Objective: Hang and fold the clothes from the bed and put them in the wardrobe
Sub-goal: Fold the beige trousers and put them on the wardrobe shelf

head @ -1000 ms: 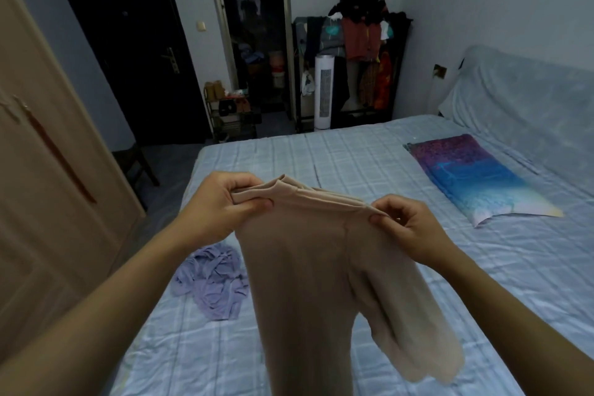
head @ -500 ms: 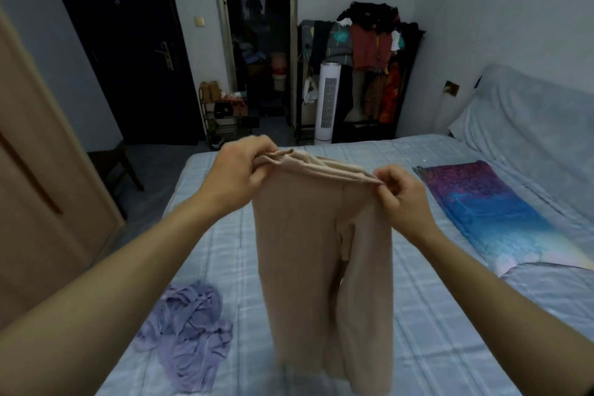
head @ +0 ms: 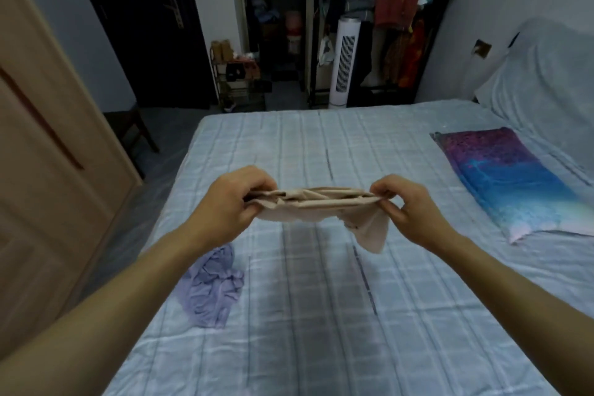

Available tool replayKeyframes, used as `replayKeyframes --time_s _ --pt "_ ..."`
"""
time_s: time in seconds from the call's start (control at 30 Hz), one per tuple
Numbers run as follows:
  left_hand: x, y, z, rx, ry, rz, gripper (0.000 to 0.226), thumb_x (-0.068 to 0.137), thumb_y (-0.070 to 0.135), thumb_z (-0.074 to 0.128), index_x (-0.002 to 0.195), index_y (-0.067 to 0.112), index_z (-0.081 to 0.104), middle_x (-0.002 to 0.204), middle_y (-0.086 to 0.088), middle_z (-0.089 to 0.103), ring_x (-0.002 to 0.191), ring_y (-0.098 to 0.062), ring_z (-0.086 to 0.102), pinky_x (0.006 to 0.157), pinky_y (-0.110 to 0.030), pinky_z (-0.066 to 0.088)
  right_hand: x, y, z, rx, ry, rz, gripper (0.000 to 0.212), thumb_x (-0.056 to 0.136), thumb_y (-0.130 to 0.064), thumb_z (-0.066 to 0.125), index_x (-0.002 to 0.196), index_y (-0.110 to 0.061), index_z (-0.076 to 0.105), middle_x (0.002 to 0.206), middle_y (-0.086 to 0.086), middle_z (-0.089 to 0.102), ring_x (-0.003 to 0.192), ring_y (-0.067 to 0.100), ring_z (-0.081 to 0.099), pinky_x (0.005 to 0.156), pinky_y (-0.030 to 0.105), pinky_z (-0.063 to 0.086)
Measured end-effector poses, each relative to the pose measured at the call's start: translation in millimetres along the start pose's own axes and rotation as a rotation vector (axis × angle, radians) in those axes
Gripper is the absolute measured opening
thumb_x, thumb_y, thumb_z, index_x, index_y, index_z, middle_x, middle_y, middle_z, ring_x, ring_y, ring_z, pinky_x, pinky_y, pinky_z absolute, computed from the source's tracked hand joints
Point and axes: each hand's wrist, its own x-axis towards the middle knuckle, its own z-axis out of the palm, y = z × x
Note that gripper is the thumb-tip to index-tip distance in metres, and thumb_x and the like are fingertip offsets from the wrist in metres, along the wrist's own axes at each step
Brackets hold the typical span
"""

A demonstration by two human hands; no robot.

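Both hands hold a beige, thin fabric garment stretched level at frame centre above the pale blue checked bed; left hand fingers clench one end, right hand fingers pinch the other; a crumpled lilac cloth lies on the bed at lower left; a purple-blue patterned pillow lies at right.

Dim, bluish room light; a soft shadow lies on the bed sheet below the hands. Edges bend and blur; doorway beyond is dark.
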Motion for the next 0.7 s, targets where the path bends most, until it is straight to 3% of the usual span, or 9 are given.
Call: replayKeyframes --time_s 0.17,0.4,0.53,0.7 --pt "-116.2 7.0 67.6 -0.084 -0.160 -0.085 0.015 0.079 0.004 0.068 0.089 0.015 0.066 0.083 0.005 0.063 0.075 -0.012 0.058 0.067 -0.028 0.046 -122.7 -5.1 60.5 0.050 -0.227 0.118 0.017 0.084 0.001 0.068 0.093 -0.013 0.066 0.089 -0.004 0.065 0.081 0.009 0.058 0.076 0.019 0.043" --pt "-277.1 42.2 134.5 -0.177 -0.402 -0.228 0.024 0.077 0.005 0.068 0.093 0.022 0.065 0.087 0.017 0.057 0.076 -0.007 0.054 0.066 -0.034 0.048 -298.8 -41.5 112.7 0.063 -0.528 0.243 0.005 0.087 -0.012 0.070 0.091 -0.012 0.067 0.089 0.000 0.067 0.079 0.017 0.063 0.075 0.039 0.053" --pt "-321.3 58.7 146.3 -0.173 -0.492 -0.226 0.010 0.086 0.017 0.064 0.094 0.022 0.066 0.091 0.011 0.062 0.079 -0.012 0.056 0.068 -0.037 0.047 -341.7 -62.2 119.7 0.020 -0.584 0.244 0.004 0.086 -0.012 0.070 0.089 -0.010 0.070 0.090 0.004 0.069 0.081 0.023 0.065 0.077 0.040 0.053" --pt "-358.6 63.2 157.2 -0.117 -0.579 -0.191 0.020 0.079 0.016 0.059 0.097 0.022 0.066 0.096 0.006 0.063 0.086 -0.017 0.056 0.073 -0.032 0.037 -376.6 -81.3 138.5 -0.039 -0.610 0.285 0.012 0.076 -0.003 0.076 0.082 -0.012 0.072 0.087 0.000 0.070 0.081 0.023 0.066 0.075 0.040 0.052"
